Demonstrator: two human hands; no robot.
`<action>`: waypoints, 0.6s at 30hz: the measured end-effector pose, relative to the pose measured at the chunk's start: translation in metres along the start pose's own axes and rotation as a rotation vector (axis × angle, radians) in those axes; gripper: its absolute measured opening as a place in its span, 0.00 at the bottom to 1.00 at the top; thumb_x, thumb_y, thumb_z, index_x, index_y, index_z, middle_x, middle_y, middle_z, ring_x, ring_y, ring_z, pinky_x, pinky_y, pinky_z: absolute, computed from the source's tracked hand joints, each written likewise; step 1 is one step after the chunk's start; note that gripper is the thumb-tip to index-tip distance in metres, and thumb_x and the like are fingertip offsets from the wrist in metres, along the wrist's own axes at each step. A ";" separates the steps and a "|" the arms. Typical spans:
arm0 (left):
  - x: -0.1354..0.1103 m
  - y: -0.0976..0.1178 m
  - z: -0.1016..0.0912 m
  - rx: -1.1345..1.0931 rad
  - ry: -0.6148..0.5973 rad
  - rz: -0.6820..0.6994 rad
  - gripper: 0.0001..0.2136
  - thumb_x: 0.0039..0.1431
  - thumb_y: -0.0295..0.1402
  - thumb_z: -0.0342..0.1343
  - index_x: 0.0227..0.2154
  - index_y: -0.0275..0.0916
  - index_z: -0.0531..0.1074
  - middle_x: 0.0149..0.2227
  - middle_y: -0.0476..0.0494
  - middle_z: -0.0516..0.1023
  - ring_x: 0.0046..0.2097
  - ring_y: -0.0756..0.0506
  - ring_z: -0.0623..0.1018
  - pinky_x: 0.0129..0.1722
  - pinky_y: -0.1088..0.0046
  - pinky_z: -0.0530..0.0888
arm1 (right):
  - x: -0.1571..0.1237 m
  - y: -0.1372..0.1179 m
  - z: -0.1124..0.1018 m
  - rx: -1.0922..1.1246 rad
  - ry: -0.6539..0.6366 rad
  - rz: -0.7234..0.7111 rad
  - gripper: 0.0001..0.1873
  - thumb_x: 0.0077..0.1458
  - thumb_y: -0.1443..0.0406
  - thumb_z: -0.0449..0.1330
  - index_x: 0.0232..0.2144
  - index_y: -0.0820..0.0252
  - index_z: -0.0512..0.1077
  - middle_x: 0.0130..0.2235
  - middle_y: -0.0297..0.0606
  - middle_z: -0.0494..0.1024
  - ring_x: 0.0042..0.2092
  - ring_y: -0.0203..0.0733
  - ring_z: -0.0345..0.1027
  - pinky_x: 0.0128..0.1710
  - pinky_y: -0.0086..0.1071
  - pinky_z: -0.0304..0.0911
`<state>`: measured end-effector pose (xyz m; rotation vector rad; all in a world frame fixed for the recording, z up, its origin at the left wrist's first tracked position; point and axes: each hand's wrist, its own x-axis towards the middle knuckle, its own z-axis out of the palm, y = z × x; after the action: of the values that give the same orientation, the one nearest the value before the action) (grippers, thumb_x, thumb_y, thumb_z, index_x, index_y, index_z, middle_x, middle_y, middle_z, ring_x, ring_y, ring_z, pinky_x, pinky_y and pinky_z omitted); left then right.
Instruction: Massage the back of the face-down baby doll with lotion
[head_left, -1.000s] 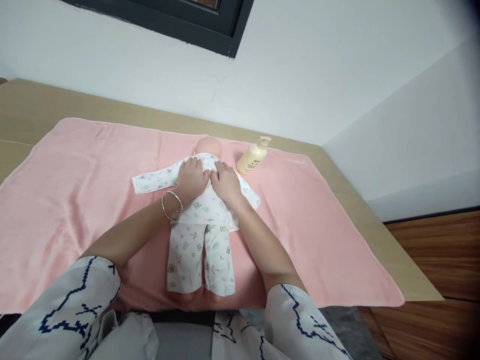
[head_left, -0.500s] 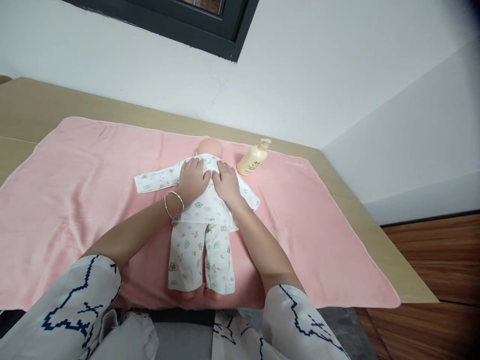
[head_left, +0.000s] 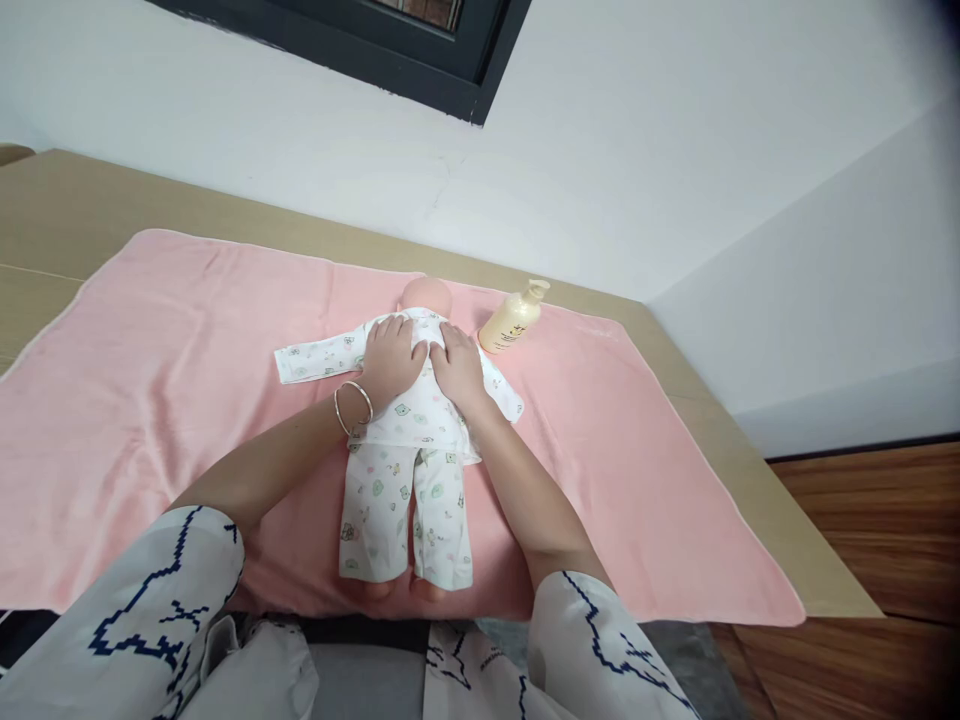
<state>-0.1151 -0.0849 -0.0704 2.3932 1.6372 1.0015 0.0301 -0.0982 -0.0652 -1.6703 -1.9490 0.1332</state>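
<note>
A baby doll (head_left: pixel 409 415) is laid on a pink blanket (head_left: pixel 600 460), its head (head_left: pixel 426 296) toward the far edge, with a printed long-sleeved top (head_left: pixel 424 425) and matching trousers (head_left: pixel 375 510) judged fully on. The left hand (head_left: pixel 391 360) and right hand (head_left: pixel 459 368) are rested side by side on its upper torso, thumbs nearly meeting, fingers loosely spread, nothing seen pinched. Contact has been made with both hands, but how much handling is done or remains cannot be told. Near the doll's shoulder, a cream pump bottle (head_left: pixel 511 320) is stood untouched. The blanket is spread over a wooden table (head_left: pixel 300 227). Compared with the earlier frame, the view has been shifted slightly, while the hands' placement is unchanged
</note>
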 end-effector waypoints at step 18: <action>-0.007 0.005 -0.004 0.023 0.058 0.040 0.16 0.67 0.32 0.44 0.47 0.36 0.76 0.52 0.33 0.78 0.56 0.35 0.74 0.56 0.54 0.70 | 0.000 0.001 -0.012 -0.059 -0.079 0.007 0.27 0.67 0.59 0.45 0.61 0.66 0.63 0.63 0.55 0.69 0.66 0.62 0.59 0.65 0.59 0.54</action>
<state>-0.1148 -0.0948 -0.0682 2.4436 1.6336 1.0745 0.0365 -0.1019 -0.0553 -1.7338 -2.0235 0.1484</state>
